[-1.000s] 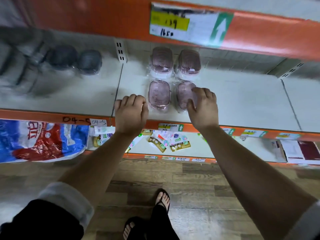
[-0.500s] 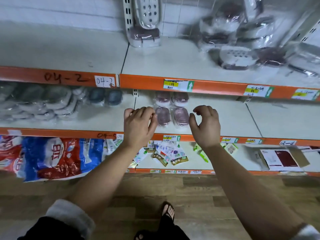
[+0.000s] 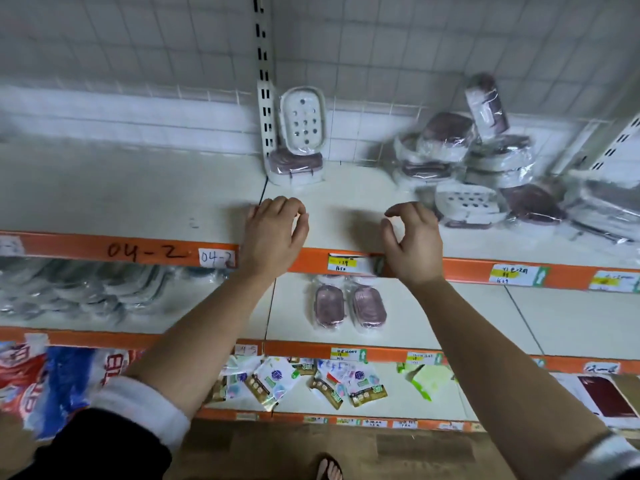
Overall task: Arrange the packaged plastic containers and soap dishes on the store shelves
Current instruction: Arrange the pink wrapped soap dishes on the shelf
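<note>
Upper shelf [image 3: 131, 195] bears heaped wrapped soap dishes [image 3: 485, 168]; lower shelf [image 3: 450, 313] holds two pink containers [image 3: 369, 306]

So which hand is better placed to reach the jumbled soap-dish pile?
Likely the right hand: empty, fingers loosely curled, nearest the pile on the upper shelf. The left hand sits farther left.

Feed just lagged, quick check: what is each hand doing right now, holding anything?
Left hand: open, loosely curled, holding nothing.
Right hand: open, loosely curled, holding nothing.
</note>
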{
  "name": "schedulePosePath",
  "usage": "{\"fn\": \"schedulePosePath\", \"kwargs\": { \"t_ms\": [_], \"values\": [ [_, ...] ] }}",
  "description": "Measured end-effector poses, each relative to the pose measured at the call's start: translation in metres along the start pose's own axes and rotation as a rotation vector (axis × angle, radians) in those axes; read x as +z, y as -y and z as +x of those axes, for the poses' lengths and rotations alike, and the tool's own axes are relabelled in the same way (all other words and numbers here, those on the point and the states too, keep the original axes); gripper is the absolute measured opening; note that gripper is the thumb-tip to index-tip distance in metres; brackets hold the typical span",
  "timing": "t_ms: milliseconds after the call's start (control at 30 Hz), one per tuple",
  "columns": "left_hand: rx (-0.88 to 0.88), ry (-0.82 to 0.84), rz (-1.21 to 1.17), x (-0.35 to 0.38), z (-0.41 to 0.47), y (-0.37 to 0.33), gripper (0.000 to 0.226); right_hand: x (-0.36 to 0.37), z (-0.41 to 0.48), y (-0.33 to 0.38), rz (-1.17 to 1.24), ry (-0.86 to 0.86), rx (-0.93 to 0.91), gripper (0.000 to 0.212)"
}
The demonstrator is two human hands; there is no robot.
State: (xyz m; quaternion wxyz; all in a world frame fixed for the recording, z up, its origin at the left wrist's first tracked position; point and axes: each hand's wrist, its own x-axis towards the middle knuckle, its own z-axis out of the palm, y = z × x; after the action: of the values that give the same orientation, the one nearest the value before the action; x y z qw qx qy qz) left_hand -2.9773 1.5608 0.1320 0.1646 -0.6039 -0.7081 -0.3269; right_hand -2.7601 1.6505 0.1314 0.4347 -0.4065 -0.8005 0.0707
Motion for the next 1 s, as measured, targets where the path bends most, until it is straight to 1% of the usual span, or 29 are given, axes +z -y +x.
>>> {"fn": "schedulePosePath", "kwargs": {
  "t_ms": [133, 300, 367, 433, 500, 533, 633, 733, 833, 900, 1000],
  "values": [
    [-0.065, 0.037, 0.012, 0.024, 0.047, 0.015, 0.034, 0.017, 0.044, -0.016, 0.000, 0.023, -0.039, 0.012],
    [-0.125, 0.042, 0.041, 0.045, 0.091, 0.036, 0.025, 0.038, 0.084, -0.029, 0.026, 0.103, -0.065, 0.013],
    [-0.094, 0.011, 0.044, 0.045, 0.112, 0.041, 0.024, 0.046, 0.095, -0.032, 0.042, 0.121, -0.042, 0.014],
    [-0.041, -0.062, 0.041, 0.043, 0.137, 0.043, 0.026, 0.054, 0.102, -0.037, 0.039, 0.134, -0.019, 0.014],
    [-0.019, -0.126, 0.056, 0.041, 0.163, 0.044, 0.030, 0.059, 0.106, -0.042, 0.036, 0.154, -0.015, 0.014],
    [-0.025, -0.128, 0.076, 0.040, 0.175, 0.044, 0.034, 0.062, 0.107, -0.044, 0.049, 0.167, -0.018, 0.014],
    [-0.048, -0.063, 0.135, 0.042, 0.212, 0.043, 0.041, 0.068, 0.109, -0.048, 0.080, 0.193, -0.003, 0.014],
    [-0.074, 0.053, 0.213, 0.048, 0.239, 0.043, 0.047, 0.073, 0.109, -0.051, 0.094, 0.191, 0.011, 0.013],
    [-0.121, 0.112, 0.257, 0.051, 0.250, 0.042, 0.047, 0.075, 0.106, -0.051, 0.112, 0.180, 0.020, 0.012],
    [-0.156, 0.101, 0.233, 0.052, 0.250, 0.039, 0.046, 0.075, 0.105, -0.051, 0.117, 0.171, 0.036, 0.012],
    [-0.183, 0.058, 0.070, 0.051, 0.246, 0.035, 0.044, 0.074, 0.105, -0.051, 0.127, 0.159, 0.067, 0.011]
  ]
}}
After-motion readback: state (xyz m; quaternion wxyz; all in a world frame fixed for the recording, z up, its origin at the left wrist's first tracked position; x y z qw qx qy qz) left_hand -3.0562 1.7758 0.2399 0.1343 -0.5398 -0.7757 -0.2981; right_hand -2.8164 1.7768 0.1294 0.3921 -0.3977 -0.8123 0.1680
